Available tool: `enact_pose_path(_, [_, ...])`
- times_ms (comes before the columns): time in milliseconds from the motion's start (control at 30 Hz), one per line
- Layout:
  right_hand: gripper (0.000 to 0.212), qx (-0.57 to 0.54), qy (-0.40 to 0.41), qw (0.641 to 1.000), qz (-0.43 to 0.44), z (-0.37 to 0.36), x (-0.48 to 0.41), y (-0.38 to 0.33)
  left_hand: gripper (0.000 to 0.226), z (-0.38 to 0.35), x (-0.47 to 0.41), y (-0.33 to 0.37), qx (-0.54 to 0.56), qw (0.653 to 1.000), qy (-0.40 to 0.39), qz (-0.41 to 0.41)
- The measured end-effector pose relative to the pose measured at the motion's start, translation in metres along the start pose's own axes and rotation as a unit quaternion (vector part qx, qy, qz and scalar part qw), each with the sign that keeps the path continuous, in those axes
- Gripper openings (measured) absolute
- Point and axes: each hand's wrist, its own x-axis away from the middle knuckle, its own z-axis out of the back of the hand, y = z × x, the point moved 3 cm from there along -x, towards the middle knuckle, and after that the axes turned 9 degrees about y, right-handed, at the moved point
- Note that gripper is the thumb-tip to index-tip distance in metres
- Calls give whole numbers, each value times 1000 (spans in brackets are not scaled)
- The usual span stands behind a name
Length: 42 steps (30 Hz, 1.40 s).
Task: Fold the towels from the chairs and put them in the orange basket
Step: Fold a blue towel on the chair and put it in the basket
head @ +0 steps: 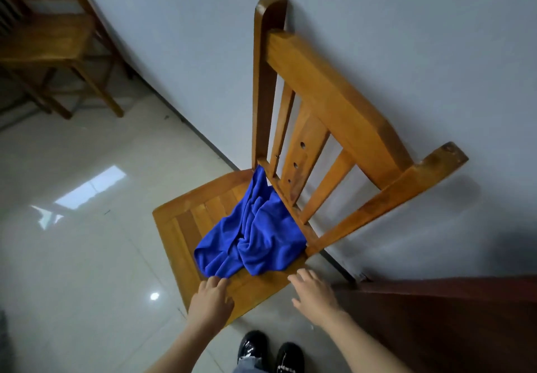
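Lying crumpled on slatted seat of wooden chair (pixel 290 152): blue towel (pixel 252 233), bunched against backrest. Chair standing against pale wall (pixel 377 24) on glossy tiled floor (pixel 72 256); second chair (pixel 49 38) sitting far left. Left hand (pixel 210 297) and right hand (pixel 312 290) hovering over near seat edge, fingers spread, grasping nothing. Dark wooden panel (pixel 450 323) cut off near right. Black shoes (pixel 270 349) partly cropped. No readable writing showing.

no readable text, no labels, no brand marks, no numbers or signs anywhere
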Motion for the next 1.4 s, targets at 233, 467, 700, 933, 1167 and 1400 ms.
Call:
enact_pose_path(233, [59, -20, 68, 997, -42, -49, -95, 13, 68, -64, -72, -2, -66, 994, 45, -74])
enact_pose_path(467, [60, 24, 154, 986, -58, -102, -147, 24, 46, -127, -103, 7, -116, 981, -15, -157])
enact_pose_path(700, [47, 30, 143, 989, 35, -125, -122, 21, 20, -139, -85, -28, -105, 984, 39, -140])
enact_pose_path(933, [32, -26, 164, 986, 15, -32, -116, -14, 29, -24, -67, -23, -4, 994, 105, -7])
enact_pose_path(1167, [19, -147, 153, 977, 8, 110, -72, -59, 16, 113, -16, -4, 190, 960, 168, 116])
enact_pose_path(1400, [11, -267, 205, 939, 74, 257, -24, -90, 12, 248, 27, 18, 359, 892, 268, 63])
